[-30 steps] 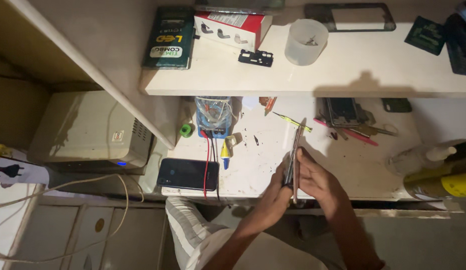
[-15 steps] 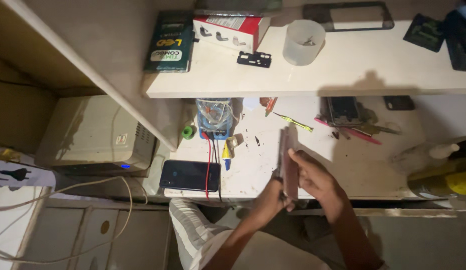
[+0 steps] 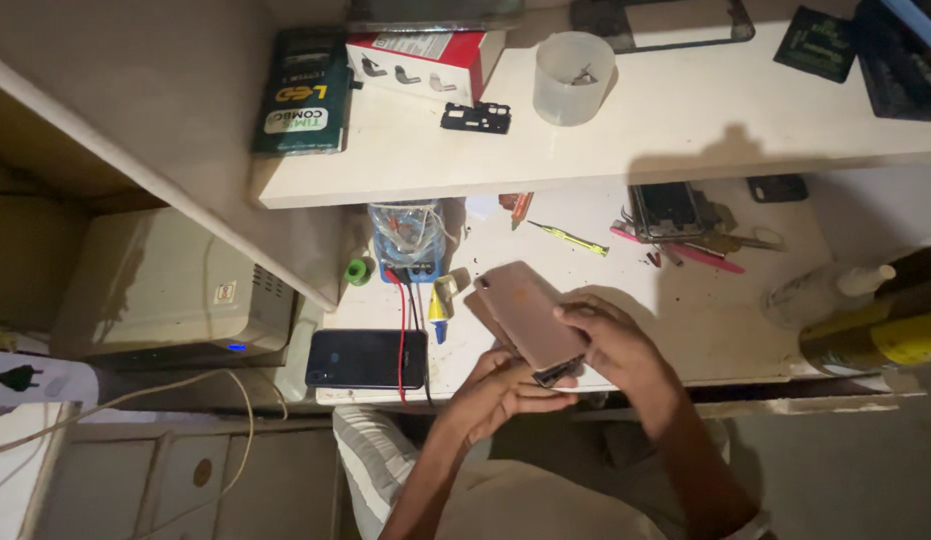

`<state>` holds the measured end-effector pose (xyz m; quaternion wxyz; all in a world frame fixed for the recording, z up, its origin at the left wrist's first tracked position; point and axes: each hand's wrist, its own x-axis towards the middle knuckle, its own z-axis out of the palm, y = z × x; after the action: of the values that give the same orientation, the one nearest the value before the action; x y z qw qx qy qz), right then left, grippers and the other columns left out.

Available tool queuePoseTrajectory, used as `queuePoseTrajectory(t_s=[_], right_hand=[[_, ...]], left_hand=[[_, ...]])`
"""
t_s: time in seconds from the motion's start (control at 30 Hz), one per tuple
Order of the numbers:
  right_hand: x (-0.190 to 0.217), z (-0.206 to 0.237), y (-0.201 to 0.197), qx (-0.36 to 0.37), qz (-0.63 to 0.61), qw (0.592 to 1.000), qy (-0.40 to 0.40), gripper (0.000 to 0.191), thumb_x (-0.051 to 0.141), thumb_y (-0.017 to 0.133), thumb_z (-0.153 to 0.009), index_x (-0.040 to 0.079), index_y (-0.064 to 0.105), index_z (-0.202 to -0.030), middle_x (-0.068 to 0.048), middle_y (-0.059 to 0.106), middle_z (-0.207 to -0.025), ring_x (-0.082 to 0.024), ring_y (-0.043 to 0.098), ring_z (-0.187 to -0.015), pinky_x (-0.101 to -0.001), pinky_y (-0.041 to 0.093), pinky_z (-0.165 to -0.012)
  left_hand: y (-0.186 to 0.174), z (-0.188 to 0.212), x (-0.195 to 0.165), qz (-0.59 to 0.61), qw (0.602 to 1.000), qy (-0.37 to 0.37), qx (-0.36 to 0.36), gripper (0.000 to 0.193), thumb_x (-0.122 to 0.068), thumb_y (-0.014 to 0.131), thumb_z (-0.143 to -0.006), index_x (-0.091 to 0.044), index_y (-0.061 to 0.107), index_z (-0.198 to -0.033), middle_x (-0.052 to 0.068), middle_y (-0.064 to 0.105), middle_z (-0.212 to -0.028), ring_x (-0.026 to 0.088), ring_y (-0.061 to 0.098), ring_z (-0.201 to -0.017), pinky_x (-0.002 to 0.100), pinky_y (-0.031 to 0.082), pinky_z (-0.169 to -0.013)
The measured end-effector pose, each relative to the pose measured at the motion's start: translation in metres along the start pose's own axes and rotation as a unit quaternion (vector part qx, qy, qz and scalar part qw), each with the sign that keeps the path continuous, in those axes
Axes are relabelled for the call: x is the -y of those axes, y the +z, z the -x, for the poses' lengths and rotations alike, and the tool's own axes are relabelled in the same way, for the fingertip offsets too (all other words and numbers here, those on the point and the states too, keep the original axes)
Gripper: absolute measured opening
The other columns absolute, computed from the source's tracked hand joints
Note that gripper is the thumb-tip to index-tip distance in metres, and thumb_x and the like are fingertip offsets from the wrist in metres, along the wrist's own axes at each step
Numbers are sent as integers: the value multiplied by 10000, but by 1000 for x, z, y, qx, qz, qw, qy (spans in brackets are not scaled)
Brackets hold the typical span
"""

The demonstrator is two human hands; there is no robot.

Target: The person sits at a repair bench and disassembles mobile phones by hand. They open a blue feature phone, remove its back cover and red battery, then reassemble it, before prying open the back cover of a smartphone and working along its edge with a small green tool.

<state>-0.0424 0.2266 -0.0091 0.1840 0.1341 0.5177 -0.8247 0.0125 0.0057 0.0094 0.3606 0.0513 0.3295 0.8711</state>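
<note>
At lower centre of the frame, the left hand and right hand are both clamped on the tilted rose-gold phone above the desk edge; an edge-only grip could slip, dropping it to the floor

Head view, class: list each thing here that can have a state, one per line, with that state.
Pink phone: back up, tilted, held over the desk.
Left hand: grips the pink phone's lower end.
Right hand: grips the pink phone's right edge.
Dark phone: flat on the desk, screen dark.
Plastic cup: upright on the shelf, open, small parts inside.
Red box: lying on the shelf.
White bottle: lying on its side.
</note>
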Motion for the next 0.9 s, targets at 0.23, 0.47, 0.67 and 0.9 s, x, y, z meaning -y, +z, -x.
queuePoseTrajectory(t_s=[0.23, 0.47, 0.67, 0.9], right_hand=[[-10, 11, 7, -10, -18, 999, -33, 263, 49, 658, -917, 10, 674, -1176, -86, 705, -976, -189, 646, -858, -348, 501, -692], [-3, 32, 25, 61, -104, 991, -55, 221, 49, 659, -992, 20, 617, -1207, -66, 648, -1118, -152, 623, -1047, -324, 503, -841], [14, 54, 38, 202, 256, 820, -470, 405, 186, 679, -1044, 19, 495, -1364, -120, 549, -1399, -194, 564, -1302, -355, 465, -1096], [14, 44, 39, 152, -53, 979, -123, 297, 181, 601, -1017, 15, 583, -1262, -92, 647, -1216, -190, 622, -1145, -369, 489, -1014]], left_hand=[[-2, 12, -14, -7, 999, 31, 20, 436, -107, 504, -1074, 135, 411, -1425, 301, 586, -1368, 403, 639, -1259, 506, 518, -1036], [-6, 16, -19, -31, 999, 16, 15, 388, -54, 541, -1030, 117, 497, -1376, 254, 634, -1321, 382, 677, -1191, 485, 537, -1017], [-8, 16, -12, -208, 976, -31, -52, 315, -61, 610, -1016, 133, 650, -1261, 258, 719, -1126, 343, 730, -999, 479, 629, -919], [-9, 21, -27, -89, 996, -14, 18, 414, -137, 526, -1071, 136, 527, -1382, 273, 670, -1271, 361, 701, -1152, 467, 531, -1023]])
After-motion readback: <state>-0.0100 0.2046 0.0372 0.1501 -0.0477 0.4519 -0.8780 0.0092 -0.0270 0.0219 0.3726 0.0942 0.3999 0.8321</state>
